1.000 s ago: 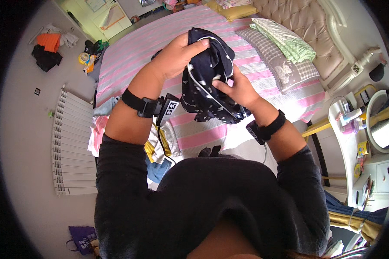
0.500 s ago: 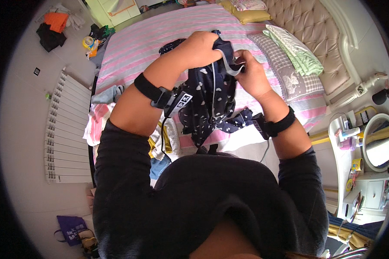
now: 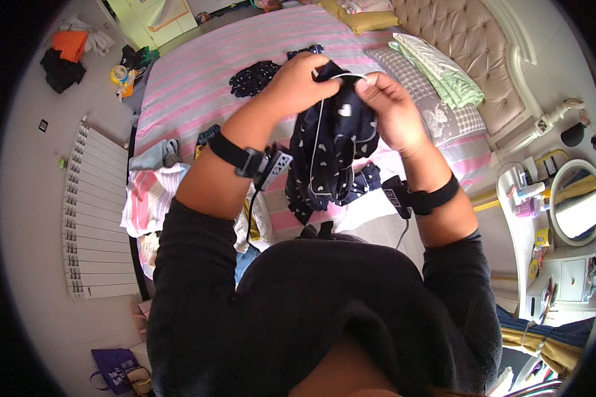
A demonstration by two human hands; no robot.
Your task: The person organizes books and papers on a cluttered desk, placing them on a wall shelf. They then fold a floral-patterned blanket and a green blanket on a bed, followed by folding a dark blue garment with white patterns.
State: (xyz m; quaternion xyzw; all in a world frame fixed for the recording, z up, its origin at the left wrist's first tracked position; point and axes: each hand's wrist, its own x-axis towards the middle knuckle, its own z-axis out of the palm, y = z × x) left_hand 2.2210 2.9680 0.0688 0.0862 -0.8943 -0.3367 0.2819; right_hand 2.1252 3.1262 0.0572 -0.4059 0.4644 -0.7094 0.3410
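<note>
A navy pajama top (image 3: 324,145) with white hearts and pale piping hangs in front of me over the near part of the bed. My left hand (image 3: 304,81) grips its upper edge, fingers closed on the cloth. At the right end of the same piped edge, my right hand (image 3: 392,109) pinches the fabric between thumb and fingers. The white piping arcs between both hands. The lower part of the top droops in loose folds. Beyond my left forearm, another navy patterned cloth piece (image 3: 255,77) lies on the bed; whether it joins the held garment cannot be made out.
The bed (image 3: 198,69) wears a pink-and-grey striped sheet. Pillows (image 3: 437,99) and a folded green-white cloth (image 3: 437,69) rest by the tufted headboard (image 3: 444,33). Loose clothes (image 3: 153,198) lie at the left edge, near a white radiator (image 3: 96,212). A dressing table (image 3: 516,231) stands right.
The garment's upper edge, twisted before, is now spread between my hands, its piping in an arc. My right hand has turned with thumb on top. The view has shifted slightly.
</note>
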